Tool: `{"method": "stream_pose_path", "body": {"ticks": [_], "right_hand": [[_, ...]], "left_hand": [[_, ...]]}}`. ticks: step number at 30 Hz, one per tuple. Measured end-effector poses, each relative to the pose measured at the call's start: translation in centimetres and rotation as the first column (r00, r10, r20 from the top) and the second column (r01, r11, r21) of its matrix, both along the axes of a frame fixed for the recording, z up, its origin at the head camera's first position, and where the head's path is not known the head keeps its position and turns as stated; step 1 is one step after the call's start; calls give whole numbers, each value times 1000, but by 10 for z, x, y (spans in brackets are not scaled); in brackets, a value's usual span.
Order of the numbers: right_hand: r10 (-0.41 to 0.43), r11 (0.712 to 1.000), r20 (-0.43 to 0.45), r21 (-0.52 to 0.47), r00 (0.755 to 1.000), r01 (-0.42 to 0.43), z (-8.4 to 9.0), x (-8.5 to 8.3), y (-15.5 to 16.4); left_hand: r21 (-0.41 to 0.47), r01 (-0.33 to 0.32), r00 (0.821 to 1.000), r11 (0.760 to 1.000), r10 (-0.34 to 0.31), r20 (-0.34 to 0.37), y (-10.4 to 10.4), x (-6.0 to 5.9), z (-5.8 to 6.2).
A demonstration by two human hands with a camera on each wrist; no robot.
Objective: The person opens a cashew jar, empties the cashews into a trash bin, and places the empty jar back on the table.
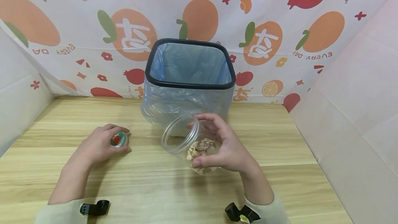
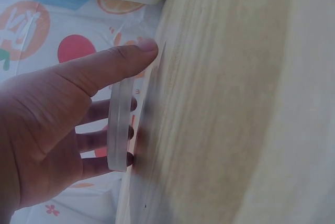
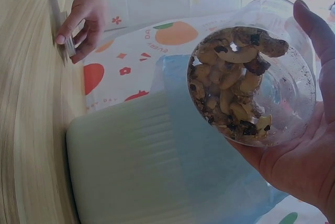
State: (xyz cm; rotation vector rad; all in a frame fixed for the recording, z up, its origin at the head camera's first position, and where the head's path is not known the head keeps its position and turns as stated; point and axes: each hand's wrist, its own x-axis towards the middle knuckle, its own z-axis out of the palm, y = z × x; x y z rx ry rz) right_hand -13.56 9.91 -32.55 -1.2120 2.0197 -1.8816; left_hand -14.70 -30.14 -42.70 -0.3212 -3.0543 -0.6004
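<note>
Jar (image 1: 189,141) tilted near bin (image 1: 189,82) rim.

On the table (image 1: 155,189), the lid (image 1: 119,140) lies flat under the fingers (image 1: 119,131) of the left hand (image 1: 99,144), well left of the jar (image 1: 189,142). The jar sits tilted inside the fingers (image 1: 206,118) of the right hand (image 1: 224,148), off the table, its mouth up and to the left, with nuts (image 1: 200,148) in its lower end. The bin (image 1: 189,78) stands just behind the jar, against the back wall (image 1: 280,27).
</note>
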Motion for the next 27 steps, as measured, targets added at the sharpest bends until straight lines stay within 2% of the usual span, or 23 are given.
{"method": "stream_pose_path", "body": {"ticks": [5, 27], "right_hand": [[-3, 1000, -9, 0, 1000, 3, 0, 0, 0], [1, 1000, 4, 0, 1000, -1, 0, 1, 0]], "left_hand": [[9, 14, 1000, 1000, -14, 7, 1, 1, 0], [-6, 6, 1000, 1000, -6, 24, 2, 5, 1]]}}
